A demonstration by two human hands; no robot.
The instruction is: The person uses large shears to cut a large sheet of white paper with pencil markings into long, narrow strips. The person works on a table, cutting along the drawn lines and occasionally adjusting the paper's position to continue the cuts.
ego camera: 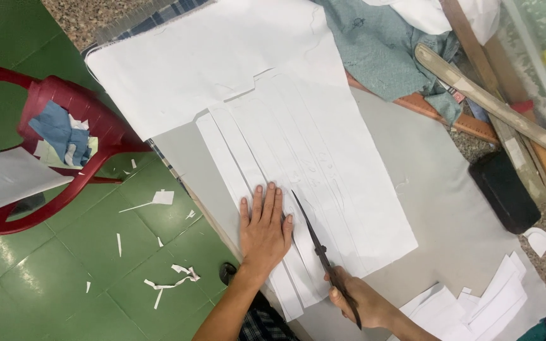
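In the head view, two hands are working low in the middle of the frame. The left hand [265,225] is lying flat, its grip spread, five fingers pressing down on the white paper sheet [285,126] that is stretching from the upper left toward the lower centre over the grey surface [437,202]. The lower part of that sheet is showing several long parallel strips, at least four, fanning toward the bottom edge; an exact count is hard to tell. Just right of the left hand, the right hand [358,302] is closing its grip around the handles of one pair of dark scissors [314,237], whose blades are pointing up the frame and lying against the paper between two strips.

At the lower right, one loose stack of cut white pieces [475,306] is sitting on the surface. At the right edge, one black block [503,189] is resting near two long wooden sticks [488,95]. At the top, one teal cloth [380,50] is lying bunched beside the sheet.

At the left, one red plastic chair [77,139] is standing on the green tiled floor [83,252], holding blue and white scraps, and around ten white paper offcuts [175,278] are lying scattered on the floor
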